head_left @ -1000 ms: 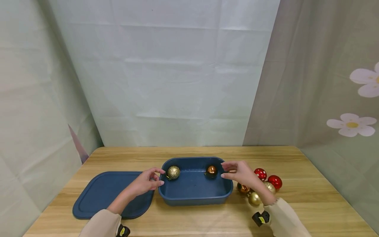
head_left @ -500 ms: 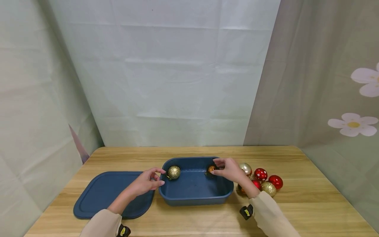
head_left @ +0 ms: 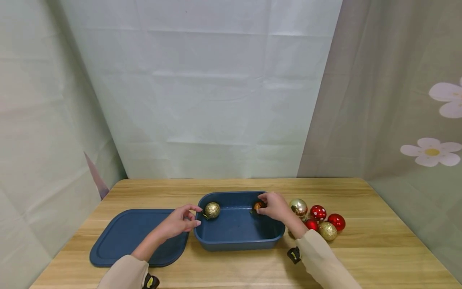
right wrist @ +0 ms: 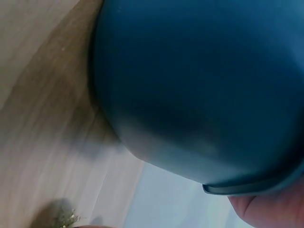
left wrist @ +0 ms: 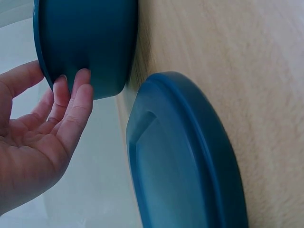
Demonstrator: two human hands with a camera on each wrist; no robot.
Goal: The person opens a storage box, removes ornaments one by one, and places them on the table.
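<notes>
One glossy orange bauble (head_left: 258, 206) sits pinched by right hand (head_left: 275, 206) fingers (head_left: 262, 198).

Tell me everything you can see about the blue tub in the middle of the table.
The blue tub is a dark blue rectangular container with rounded corners and a rolled rim, matte like plastic. It stands upright and open on the wooden table, its lid lying flat beside it. Inside sit a gold glitter ball and an orange ball. The left hand touches its end wall; the right hand reaches in over the orange ball.
</notes>
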